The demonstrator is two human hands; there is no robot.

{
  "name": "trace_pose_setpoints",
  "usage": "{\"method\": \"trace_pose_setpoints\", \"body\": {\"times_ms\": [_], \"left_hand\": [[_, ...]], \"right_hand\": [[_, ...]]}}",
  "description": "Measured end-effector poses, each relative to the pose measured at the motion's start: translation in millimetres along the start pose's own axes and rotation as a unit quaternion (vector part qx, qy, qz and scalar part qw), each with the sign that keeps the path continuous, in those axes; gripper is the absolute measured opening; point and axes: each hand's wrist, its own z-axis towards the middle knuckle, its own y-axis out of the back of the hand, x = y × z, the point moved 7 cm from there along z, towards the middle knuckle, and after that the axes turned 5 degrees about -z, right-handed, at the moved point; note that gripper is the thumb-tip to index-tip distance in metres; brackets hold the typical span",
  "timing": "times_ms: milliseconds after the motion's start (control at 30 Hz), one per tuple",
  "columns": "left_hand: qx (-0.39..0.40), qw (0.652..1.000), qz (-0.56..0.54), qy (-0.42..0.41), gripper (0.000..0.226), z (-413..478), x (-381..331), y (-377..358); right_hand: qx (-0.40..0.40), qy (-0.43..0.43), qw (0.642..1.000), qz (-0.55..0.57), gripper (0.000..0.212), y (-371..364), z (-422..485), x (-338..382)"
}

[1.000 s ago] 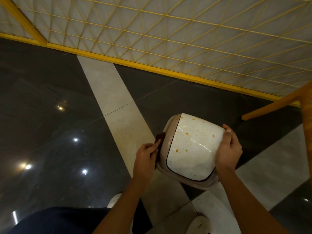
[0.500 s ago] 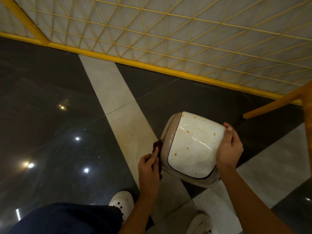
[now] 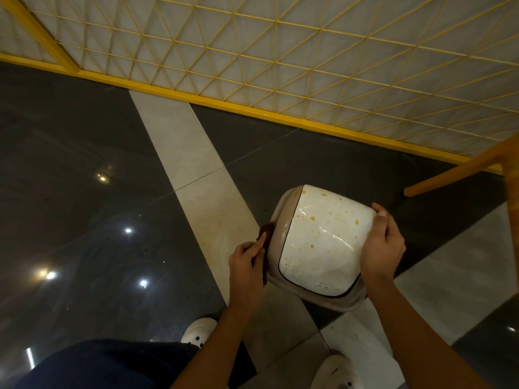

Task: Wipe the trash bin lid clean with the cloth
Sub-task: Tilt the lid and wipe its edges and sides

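- Fingers (image 3: 379,220) of the right hand (image 3: 383,249) curl over the right edge of the trash bin lid (image 3: 323,240), grasping it; the thumb lies along the lid's rim.
- Left hand (image 3: 247,265) presses against the left side of the lid, its fingers closed on a dark brown cloth (image 3: 266,231), which is pinched between the fingertips and the lid's beige frame.
- Only a small part of the cloth shows, above and beside the left fingers; the rest is hidden behind the hand.
- Lid held in the air between both hands, tilted, its domed top facing the camera.
- White swing panel of the lid bears scattered orange-brown spots (image 3: 312,219), densest toward its upper half; a glossy highlight crosses its middle.
- Beige frame surrounds the white panel, visible along the lid's left and lower edges.
- Floor (image 3: 98,220) below the lid: dark polished tiles crossed by pale bands, with reflected lights to the left of the lid.
- Yellow lattice partition (image 3: 280,51) stands beyond the lid, along the floor's far edge.
- Orange wooden furniture leg (image 3: 449,175) appears to the upper right of the lid.
- Two white shoes (image 3: 198,331) and a dark trouser leg (image 3: 106,363) lie below the lid, toward the camera.
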Motion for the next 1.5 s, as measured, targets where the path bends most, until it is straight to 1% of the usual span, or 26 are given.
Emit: {"method": "trace_pose_setpoints", "body": {"times_ms": [100,200,300,433,600,733,800,967,1033,1167,1300,1500], "left_hand": [[0.031,0.999,0.03,-0.008,0.036,23.2,-10.2,-4.6],[0.035,0.999,0.034,-0.014,0.036,19.9,-10.5,-3.0],[0.029,0.999,0.015,-0.008,0.036,10.4,-6.7,0.3],[0.049,0.998,0.043,-0.016,0.035,35.6,-19.8,-8.4],[0.073,0.996,0.052,-0.025,0.035,60.0,-35.1,-19.5],[0.033,0.998,0.041,-0.024,0.034,33.9,-23.2,-6.2],[0.031,0.999,0.034,-0.019,0.034,30.4,-19.1,-4.6],[0.085,0.995,0.051,-0.006,0.033,73.0,-35.5,-23.7],[0.09,0.995,0.052,-0.004,0.034,84.1,-41.1,-29.5],[0.083,0.995,0.057,-0.029,0.034,61.6,-36.0,-18.3],[0.063,0.996,0.055,-0.035,0.035,32.7,-23.2,-4.8],[0.108,0.987,0.108,-0.048,0.034,82.9,-56.9,-28.4]], "right_hand": [[-0.003,-0.001,1.0,-0.003,0.037,0.7,-0.3,0.2],[-0.005,-0.006,1.0,-0.002,0.037,0.6,-0.3,0.0],[-0.008,-0.004,1.0,-0.001,0.036,1.2,-0.7,0.9],[-0.006,-0.002,1.0,-0.001,0.037,1.2,0.0,-0.6],[-0.005,-0.008,1.0,-0.002,0.037,0.6,2.1,-3.8],[-0.004,0.008,1.0,-0.008,0.037,-1.7,-0.1,0.9],[-0.007,0.009,1.0,-0.008,0.038,-1.6,0.9,1.3],[-0.016,0.006,1.0,-0.016,0.036,0.3,2.2,-3.9],[-0.013,0.005,1.0,-0.017,0.036,-0.2,2.7,-4.4],[-0.006,-0.003,1.0,-0.014,0.037,-0.7,3.1,-4.7],[-0.003,0.005,1.0,-0.012,0.037,-0.7,2.5,-3.6],[-0.007,0.003,1.0,-0.014,0.035,-0.5,3.3,-5.0]]}}
